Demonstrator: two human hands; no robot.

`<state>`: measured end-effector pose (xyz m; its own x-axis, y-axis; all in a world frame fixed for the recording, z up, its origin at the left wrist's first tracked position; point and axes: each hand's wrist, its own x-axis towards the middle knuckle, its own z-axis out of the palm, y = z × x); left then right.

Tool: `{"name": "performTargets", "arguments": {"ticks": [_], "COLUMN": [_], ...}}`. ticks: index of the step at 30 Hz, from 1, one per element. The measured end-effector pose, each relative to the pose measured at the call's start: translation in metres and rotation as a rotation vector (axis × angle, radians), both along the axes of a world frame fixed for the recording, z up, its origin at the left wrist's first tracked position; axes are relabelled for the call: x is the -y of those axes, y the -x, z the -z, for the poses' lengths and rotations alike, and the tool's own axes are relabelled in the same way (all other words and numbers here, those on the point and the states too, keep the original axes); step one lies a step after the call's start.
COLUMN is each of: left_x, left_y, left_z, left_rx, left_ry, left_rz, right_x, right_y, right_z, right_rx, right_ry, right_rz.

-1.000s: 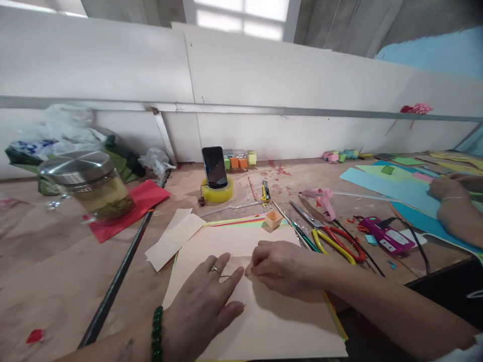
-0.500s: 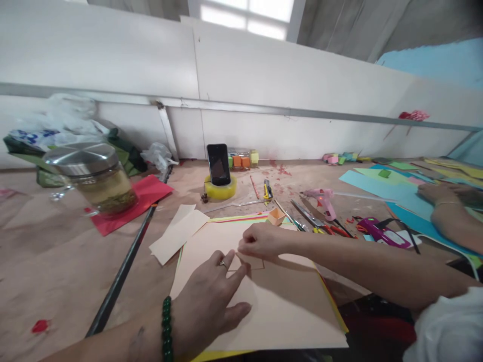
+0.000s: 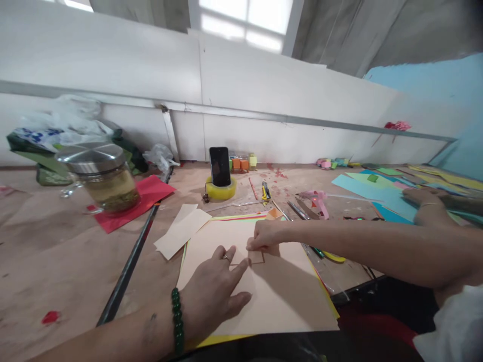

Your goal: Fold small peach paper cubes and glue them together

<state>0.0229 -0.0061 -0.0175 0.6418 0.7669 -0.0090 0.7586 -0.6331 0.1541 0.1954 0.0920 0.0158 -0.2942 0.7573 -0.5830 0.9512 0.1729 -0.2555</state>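
Peach paper sheets (image 3: 287,301) lie stacked over coloured ones in front of me. A small peach piece (image 3: 256,257) rests on the top sheet under my fingers. My left hand (image 3: 217,289), with a ring and a green bead bracelet, presses its fingertips on the left part of the piece, fingers apart. Curled at the piece's upper edge is my right hand (image 3: 266,236); what its fingers pinch, if anything, is hidden. A small folded peach box (image 3: 274,214) sits just behind the right hand. Two loose peach strips (image 3: 183,231) lie to the left.
A glass jar (image 3: 109,186) stands on red paper (image 3: 156,193). A phone (image 3: 220,166) leans in yellow tape (image 3: 222,191). A cutter (image 3: 266,191), scissors (image 3: 298,210) and pink glue gun (image 3: 316,200) lie behind my right arm. Another person's hand (image 3: 424,197) rests on blue paper at right.
My right hand has moved slightly to the right along the small piece. My right forearm now covers the purple tool. The view has shifted a little; my left hand stays flat.
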Motion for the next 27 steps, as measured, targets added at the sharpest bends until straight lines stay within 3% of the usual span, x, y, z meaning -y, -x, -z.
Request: {"name": "performTargets", "arguments": {"ticks": [8, 12, 16, 18, 24, 27], "left_x": [0.0, 0.001, 0.001, 0.002, 0.002, 0.005], "left_y": [0.002, 0.002, 0.0, -0.001, 0.005, 0.012], "left_z": [0.004, 0.005, 0.005, 0.004, -0.005, -0.008], "left_rx": [-0.024, -0.004, -0.009, -0.033, -0.032, -0.077], "left_ry": [-0.065, -0.089, -0.104, -0.088, 0.004, -0.056], "left_rz": [0.02, 0.027, 0.042, 0.035, -0.007, -0.036], "right_x": [0.012, 0.012, 0.016, 0.02, 0.027, 0.024], "right_y": [-0.028, -0.037, -0.025, -0.013, 0.004, 0.003], "right_z": [0.007, 0.0, -0.006, -0.001, 0.015, 0.014], "right_rx": [-0.032, -0.056, -0.142, -0.219, -0.262, -0.255], "right_ry": [0.0, -0.072, -0.249, -0.292, -0.174, -0.113], "right_rz": [0.083, 0.07, 0.021, -0.119, -0.18, -0.165]}}
